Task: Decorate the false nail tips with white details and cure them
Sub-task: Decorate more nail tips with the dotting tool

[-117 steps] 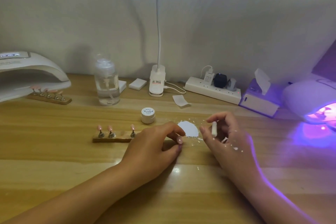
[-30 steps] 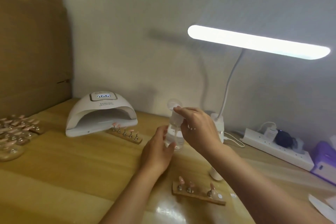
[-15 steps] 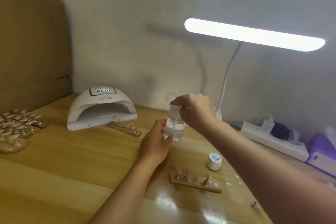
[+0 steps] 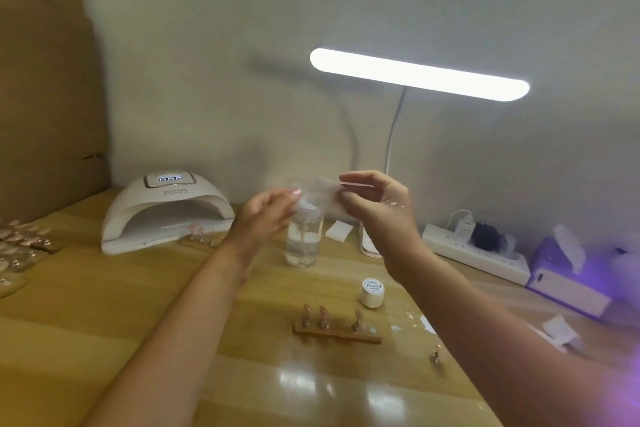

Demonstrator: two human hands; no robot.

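Note:
A clear pump bottle point(image 4: 303, 243) stands at mid-table. Above its top, my right hand point(image 4: 377, 211) pinches a thin white pad point(image 4: 323, 196). My left hand point(image 4: 266, 218) reaches to the pad's left edge over the pump head; the contact is blurred. Nearer to me lies a wooden holder point(image 4: 336, 333) with three pink nail tips on stands. A small white lidded jar point(image 4: 372, 291) sits just behind it. The white nail lamp point(image 4: 166, 215) stands at the back left, with a second holder of tips point(image 4: 202, 239) at its mouth.
A lit desk lamp point(image 4: 415, 74) hangs overhead. A power strip point(image 4: 474, 253) and a purple tissue box point(image 4: 568, 274) line the back right. More nail tips point(image 4: 20, 246) lie far left. A loose stand point(image 4: 434, 355), white flecks and a paper scrap point(image 4: 561, 329) lie at the right.
My right hand lifted off the pump head and now holds a white pad over the bottle. My left hand rose from the bottle's side to its top.

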